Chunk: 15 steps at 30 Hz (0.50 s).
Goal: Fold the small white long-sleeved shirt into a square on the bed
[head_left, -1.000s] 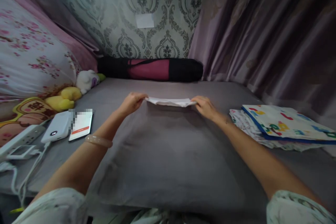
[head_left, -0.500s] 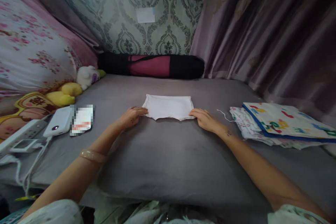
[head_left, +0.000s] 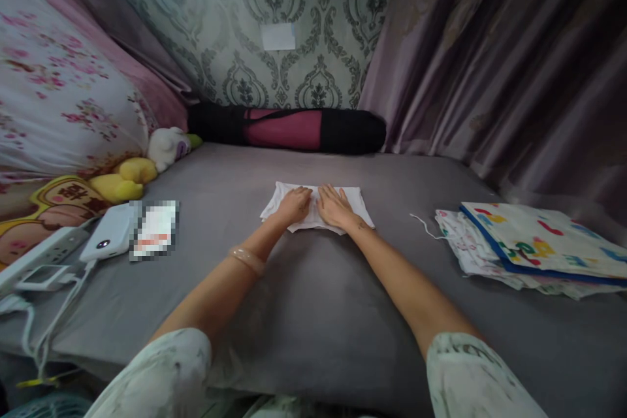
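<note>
A small white folded cloth (head_left: 361,208) lies flat on the grey bed sheet (head_left: 313,313) in the middle of the view. My left hand (head_left: 294,204) and my right hand (head_left: 334,205) rest side by side on top of the cloth, palms down, fingers stretched flat and pointing away from me. Both hands press on the cloth's middle and hold nothing. A pale bangle sits on my left wrist.
A stack of folded colourful printed cloths (head_left: 529,241) lies at the right. At the left are a white power bank (head_left: 108,239), a phone (head_left: 155,230), a power strip (head_left: 34,255) with cables, plush toys (head_left: 128,177) and a floral pillow. A black-and-pink rolled bag (head_left: 289,130) lies against the wall.
The white cloth was held up by its two ends, then laid flat on the sheet. My hands moved from its outer edges to its middle, resting on top.
</note>
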Motion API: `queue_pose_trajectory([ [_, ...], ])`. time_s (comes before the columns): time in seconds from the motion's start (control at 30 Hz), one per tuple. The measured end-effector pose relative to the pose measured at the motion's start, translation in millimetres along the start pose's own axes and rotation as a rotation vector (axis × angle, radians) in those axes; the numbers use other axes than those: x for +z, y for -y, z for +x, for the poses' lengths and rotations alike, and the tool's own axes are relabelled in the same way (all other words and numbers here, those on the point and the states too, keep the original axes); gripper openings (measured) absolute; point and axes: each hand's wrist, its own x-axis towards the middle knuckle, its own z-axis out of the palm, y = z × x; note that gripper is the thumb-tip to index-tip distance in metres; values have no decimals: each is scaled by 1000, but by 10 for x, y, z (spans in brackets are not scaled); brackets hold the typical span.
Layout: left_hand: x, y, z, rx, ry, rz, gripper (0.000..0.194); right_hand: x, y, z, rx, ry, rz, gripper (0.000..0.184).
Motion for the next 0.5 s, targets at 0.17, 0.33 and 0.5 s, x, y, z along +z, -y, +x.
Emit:
queue_pose_trajectory([
  [0.17,151,-27,23,-145,49,88,51,118,14,86,0,28,-19,56],
  [0.33,246,11,12,-239,69,90,55,190,-7,87,30,42,-22,55],
  [0.5,230,1,19,-245,81,91,56,215,-11,109,26,34,-20,54],
])
